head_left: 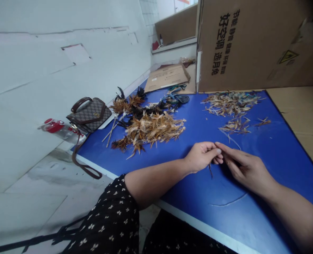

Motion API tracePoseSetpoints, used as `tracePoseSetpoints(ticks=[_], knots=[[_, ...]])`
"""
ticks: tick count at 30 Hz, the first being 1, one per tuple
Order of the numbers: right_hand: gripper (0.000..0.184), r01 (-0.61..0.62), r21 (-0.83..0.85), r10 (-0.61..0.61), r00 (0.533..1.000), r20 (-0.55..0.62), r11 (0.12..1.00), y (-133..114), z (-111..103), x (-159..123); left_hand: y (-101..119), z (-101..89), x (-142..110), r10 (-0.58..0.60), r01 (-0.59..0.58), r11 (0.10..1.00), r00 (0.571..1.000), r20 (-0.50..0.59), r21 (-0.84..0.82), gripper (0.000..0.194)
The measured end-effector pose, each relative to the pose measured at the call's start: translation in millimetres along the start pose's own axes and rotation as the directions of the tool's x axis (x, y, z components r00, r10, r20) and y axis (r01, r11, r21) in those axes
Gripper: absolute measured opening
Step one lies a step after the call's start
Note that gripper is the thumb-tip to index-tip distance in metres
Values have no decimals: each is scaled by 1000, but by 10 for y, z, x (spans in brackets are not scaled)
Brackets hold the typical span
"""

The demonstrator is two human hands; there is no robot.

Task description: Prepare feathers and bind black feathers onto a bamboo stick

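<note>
My left hand (204,156) is closed in a pinch above the blue table, thumb over the curled fingers. A thin dark feather (210,170) pokes out below it. My right hand (247,170) reaches in from the right, its fingertips meeting those of the left. Whatever lies between the right fingertips is hidden. A pale thin strand (232,139) curves behind the right hand, and another thin strand (228,204) lies in front of it. To the left is a heap of brown and tan feathers (153,128); beyond my right hand, a looser feather pile (232,104).
Black and brown feather bunches (131,102) lie at the back left, near blue-green cords (177,97). A patterned handbag (90,114) and a red-capped bottle (62,129) stand at the left edge. A large cardboard panel (251,46) rises behind the blue table (193,204).
</note>
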State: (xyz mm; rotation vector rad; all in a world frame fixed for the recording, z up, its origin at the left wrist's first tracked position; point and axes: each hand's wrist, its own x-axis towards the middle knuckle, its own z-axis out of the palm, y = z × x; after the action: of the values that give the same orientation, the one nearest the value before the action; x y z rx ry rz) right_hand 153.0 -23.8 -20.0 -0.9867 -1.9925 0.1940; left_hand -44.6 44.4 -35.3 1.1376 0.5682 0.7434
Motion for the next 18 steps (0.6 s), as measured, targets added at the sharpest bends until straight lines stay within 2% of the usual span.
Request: tracePoseSetpoints(ticks=[5, 13, 18], knots=[[68, -22, 4, 22, 1000, 9, 1000, 16, -4, -31, -7, 31, 6, -33, 33, 999, 999, -42, -9, 53], [63, -29, -33, 30, 999, 28, 999, 26, -32, -48, -51, 77, 32, -75, 73, 997, 995, -66, -28, 38], [53, -72, -52, 73, 997, 29, 996, 53, -47, -77, -9, 125, 37, -95, 94, 995, 992, -88, -14, 46]])
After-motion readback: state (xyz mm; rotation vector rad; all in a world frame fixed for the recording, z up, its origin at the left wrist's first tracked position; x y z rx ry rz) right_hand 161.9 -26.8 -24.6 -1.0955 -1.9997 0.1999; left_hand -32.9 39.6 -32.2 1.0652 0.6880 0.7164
